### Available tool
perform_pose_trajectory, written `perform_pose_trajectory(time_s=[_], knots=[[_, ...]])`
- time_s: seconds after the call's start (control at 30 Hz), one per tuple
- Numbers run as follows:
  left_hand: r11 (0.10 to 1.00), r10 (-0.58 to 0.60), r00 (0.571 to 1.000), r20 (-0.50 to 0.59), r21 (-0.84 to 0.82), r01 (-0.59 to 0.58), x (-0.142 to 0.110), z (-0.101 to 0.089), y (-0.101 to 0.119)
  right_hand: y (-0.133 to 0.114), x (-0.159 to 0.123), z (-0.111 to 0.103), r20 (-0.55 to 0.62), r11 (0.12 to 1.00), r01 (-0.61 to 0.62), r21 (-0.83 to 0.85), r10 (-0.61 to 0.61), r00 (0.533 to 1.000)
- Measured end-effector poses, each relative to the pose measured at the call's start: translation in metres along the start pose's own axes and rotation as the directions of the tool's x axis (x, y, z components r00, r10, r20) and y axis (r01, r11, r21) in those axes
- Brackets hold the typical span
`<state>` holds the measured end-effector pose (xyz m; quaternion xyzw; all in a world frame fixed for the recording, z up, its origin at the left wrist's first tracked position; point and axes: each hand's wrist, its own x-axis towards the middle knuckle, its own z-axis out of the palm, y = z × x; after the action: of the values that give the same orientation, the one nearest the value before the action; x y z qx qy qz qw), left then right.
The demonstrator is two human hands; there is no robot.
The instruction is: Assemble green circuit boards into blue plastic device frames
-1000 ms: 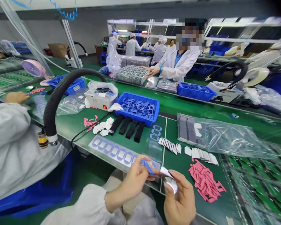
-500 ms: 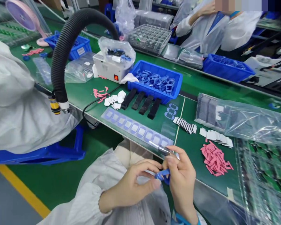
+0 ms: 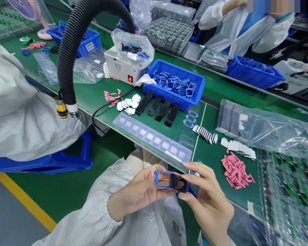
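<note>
Blue frame (image 3: pixel 156 178), open-centred, lies level between both hands above the lap, beside the green bench (image 3: pixel 207 160). The left hand (image 3: pixel 135 194) closes lightly round one end; the right hand (image 3: pixel 213 200) pinches a dark panel (image 3: pixel 185 186) at the other. Half a second ago the frame was bunched in the fingertips, the panel apart; now the two parts meet.

Pink strips (image 3: pixel 236 171), green table (image 3: pixel 92 94), blue bin (image 3: pixel 200 89), yellow-striped floor (image 3: pixel 23 198)
</note>
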<state>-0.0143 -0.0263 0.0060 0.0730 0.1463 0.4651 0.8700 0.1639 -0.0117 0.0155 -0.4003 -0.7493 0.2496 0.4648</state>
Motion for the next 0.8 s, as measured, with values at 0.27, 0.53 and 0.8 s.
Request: perform_pose_trajectory(time_s=[0.27, 0.53, 0.8], knots=[[1.000, -0.009, 1.000, 0.002, -0.028, 0.009, 0.0021, 0.0022, -0.0106, -0.0062, 0.0029, 0.0018, 0.118, 0.995, 0.071, -0.063, -0.063, 0.991], [1.000, -0.004, 1.000, 0.004, -0.002, 0.004, 0.0025, 0.0010, -0.0076, -0.0057, 0.0037, -0.0061, 0.096, 0.984, 0.062, -0.167, -0.047, 0.994], [1.000, -0.003, 1.000, -0.028, 0.029, 0.004, 0.0034, 0.0039, -0.0070, -0.0066, 0.0055, -0.0052, 0.116, 0.976, 0.103, -0.193, -0.081, 0.990]])
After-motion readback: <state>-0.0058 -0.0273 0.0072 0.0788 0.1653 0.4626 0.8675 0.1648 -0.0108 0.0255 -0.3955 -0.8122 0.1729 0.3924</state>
